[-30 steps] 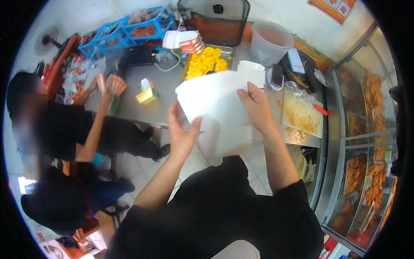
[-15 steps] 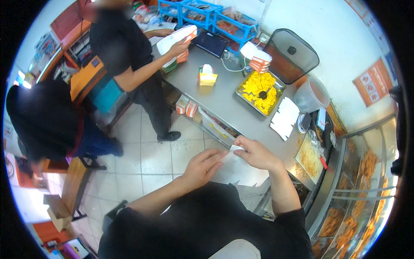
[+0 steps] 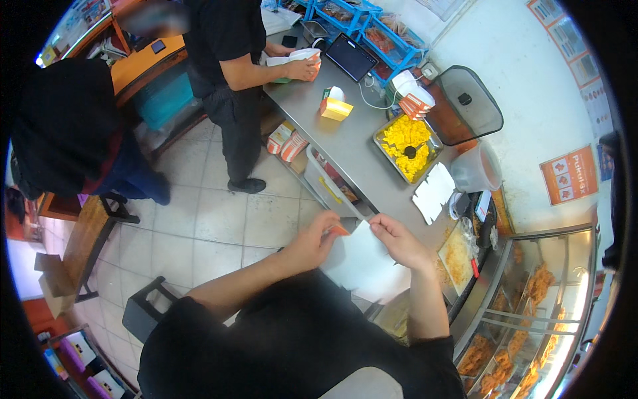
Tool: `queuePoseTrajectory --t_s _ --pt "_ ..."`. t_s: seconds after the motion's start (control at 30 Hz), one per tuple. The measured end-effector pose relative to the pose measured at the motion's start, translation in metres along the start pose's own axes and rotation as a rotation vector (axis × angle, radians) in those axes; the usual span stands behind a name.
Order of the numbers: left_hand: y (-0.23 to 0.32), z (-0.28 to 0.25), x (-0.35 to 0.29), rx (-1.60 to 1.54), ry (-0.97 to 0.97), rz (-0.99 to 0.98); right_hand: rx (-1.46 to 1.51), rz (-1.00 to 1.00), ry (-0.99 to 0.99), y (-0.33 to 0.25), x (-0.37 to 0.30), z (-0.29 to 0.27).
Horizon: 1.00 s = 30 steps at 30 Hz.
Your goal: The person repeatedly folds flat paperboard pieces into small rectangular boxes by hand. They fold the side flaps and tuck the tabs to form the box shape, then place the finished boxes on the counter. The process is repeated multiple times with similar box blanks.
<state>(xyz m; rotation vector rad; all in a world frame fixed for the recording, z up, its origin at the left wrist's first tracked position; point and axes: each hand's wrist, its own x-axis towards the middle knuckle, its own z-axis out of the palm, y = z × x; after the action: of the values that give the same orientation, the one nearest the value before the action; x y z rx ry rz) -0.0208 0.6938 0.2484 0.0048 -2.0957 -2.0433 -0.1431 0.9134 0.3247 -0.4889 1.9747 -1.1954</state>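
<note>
1. Looking down from the head camera, I see my left hand and my right hand raised side by side above the near edge of the steel counter.
2. Both hands are pinched on a white paper bag that hangs between them, in front of my black shirt.
3. My left hand grips the bag's top left corner, where a small orange patch shows by the fingers; the fingers are curled tight on the paper.
4. My right hand holds the top right edge with thumb and fingers closed narrowly on it.
5. On the counter beyond, I see a metal tray of yellow food with a dark spoon in it, a flat white box just beside that tray, and a clear bucket nearer the wall.
6. A small yellow carton stands further along the counter, near a dark tablet.
7. At the far end a co-worker in black holds a white and orange container over the counter.
8. To my right I see a glass display case with fried pieces inside.
</note>
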Motion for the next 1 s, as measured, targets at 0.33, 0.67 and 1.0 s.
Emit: queuePoseTrajectory --t_s 0.33,0.67,1.0 --pt "-0.014 -0.012 0.059 0.214 0.435 0.293 0.467 -0.043 0.542 0.021 0.038 0.077" --pt "0.034 0.01 0.055 -0.774 0.156 -0.283 0.708 -0.34 0.642 -0.03 0.026 0.08" --pt "0.052 0.039 0.088 -0.474 0.207 0.089 0.214 -0.422 0.617 -0.043 0.012 0.025"
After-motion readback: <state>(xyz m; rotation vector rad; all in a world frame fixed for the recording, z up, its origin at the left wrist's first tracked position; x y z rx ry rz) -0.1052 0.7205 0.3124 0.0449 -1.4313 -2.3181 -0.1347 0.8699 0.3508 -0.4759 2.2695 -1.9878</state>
